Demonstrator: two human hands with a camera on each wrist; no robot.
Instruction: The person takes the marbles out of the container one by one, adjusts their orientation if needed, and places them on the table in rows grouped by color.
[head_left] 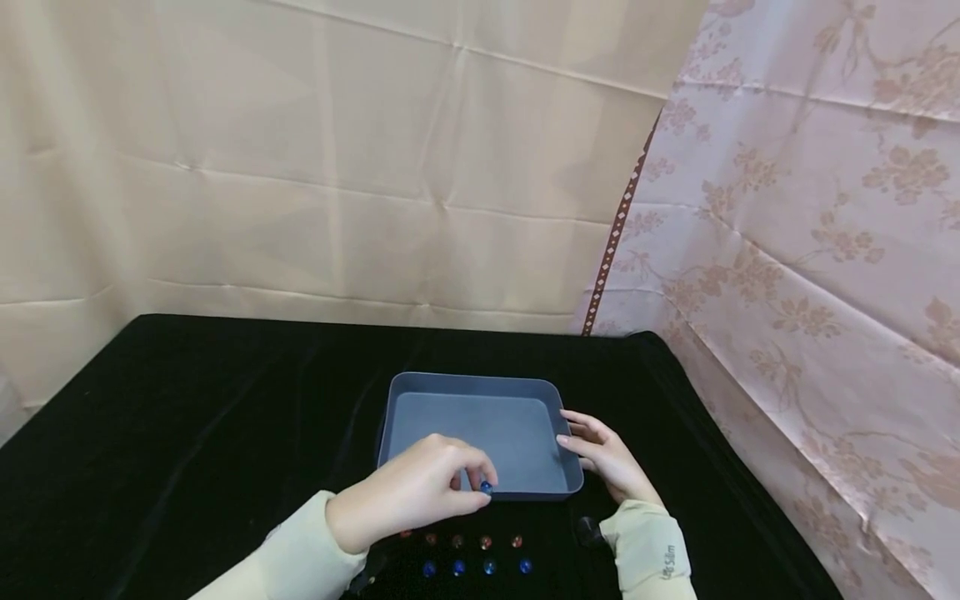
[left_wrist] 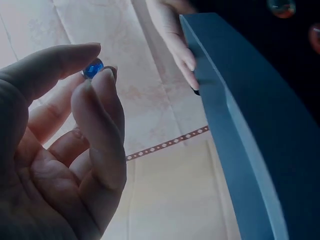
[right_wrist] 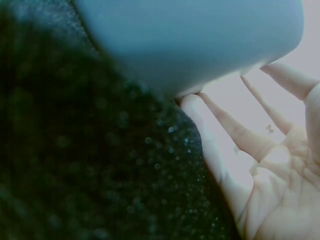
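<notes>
My left hand pinches a blue glass marble between thumb and fingertips. It is over the near edge of a blue-grey rectangular tray. In the left wrist view the marble shows clearly at the fingertips, apart from the tray wall. At the tray's right side, my right hand touches the wall with extended fingers. The right wrist view shows those fingertips against the tray's outer surface. No marbles show in the visible part of the tray; my left hand hides its near left part.
Reddish marbles lie in a row just before the tray, the leftmost partly behind my left wrist. Nearer is a row of several blue marbles. Black cloth covers the table; curtains hang behind and at right.
</notes>
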